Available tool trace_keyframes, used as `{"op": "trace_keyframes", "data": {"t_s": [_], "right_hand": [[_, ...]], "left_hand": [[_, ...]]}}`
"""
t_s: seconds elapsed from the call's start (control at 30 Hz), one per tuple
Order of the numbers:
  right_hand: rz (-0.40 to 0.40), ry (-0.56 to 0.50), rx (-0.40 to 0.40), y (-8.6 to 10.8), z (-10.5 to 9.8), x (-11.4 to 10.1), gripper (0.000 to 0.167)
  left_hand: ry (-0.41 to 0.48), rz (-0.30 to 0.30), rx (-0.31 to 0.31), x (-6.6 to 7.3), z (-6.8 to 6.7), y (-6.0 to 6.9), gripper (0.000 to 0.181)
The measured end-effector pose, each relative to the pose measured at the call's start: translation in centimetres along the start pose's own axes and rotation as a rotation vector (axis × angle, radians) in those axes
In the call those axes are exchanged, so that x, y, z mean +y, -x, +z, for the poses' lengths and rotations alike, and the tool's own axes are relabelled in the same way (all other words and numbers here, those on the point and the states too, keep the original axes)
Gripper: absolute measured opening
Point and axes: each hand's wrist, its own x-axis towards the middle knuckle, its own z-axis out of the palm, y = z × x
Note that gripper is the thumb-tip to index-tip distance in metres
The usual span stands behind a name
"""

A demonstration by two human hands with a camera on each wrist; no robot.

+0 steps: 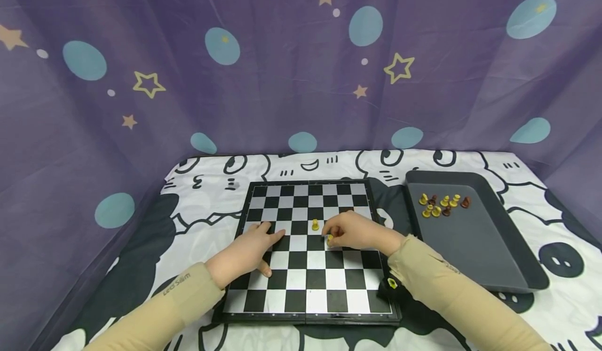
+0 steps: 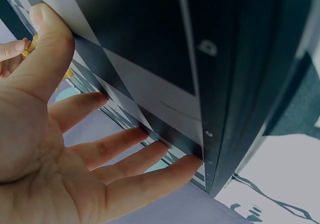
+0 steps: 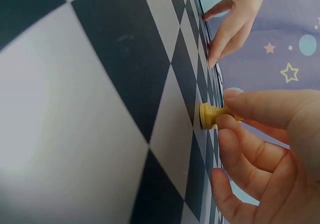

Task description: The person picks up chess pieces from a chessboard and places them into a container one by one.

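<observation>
A black-and-white chessboard (image 1: 297, 278) lies flat on the cloth. My right hand (image 1: 352, 231) pinches a yellow chess piece (image 3: 209, 116) between thumb and fingers, its round base at the board's surface. Just behind that, to the left, another yellow chess piece (image 1: 315, 224) stands upright on a square. With fingers spread and fairly straight, my left hand (image 1: 249, 252) rests on the left part of the board; its fingertips meet the squares in the left wrist view. Most of the pinched piece is covered by fingers in the head view.
To the right stands a dark grey tray (image 1: 463, 241) with raised walls. Several yellow chess pieces (image 1: 445, 200) and brown chess pieces (image 1: 465, 202) lie toward its far left. A small yellow item (image 1: 392, 283) shows by the board's right edge. Behind hangs a purple curtain (image 1: 282, 95).
</observation>
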Motion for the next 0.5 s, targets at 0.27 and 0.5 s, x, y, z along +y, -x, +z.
{"op": "trace_keyframes", "data": {"t_s": [0.27, 0.5], "right_hand": [[-0.016, 0.014, 0.007, -0.12, 0.22, 0.06, 0.012], [-0.026, 0.013, 0.000, -0.20, 0.30, 0.11, 0.010]], "left_hand": [[0.000, -0.001, 0.003, -0.03, 0.13, -0.15, 0.094], [0.012, -0.009, -0.003, -0.01, 0.09, -0.09, 0.094]]}}
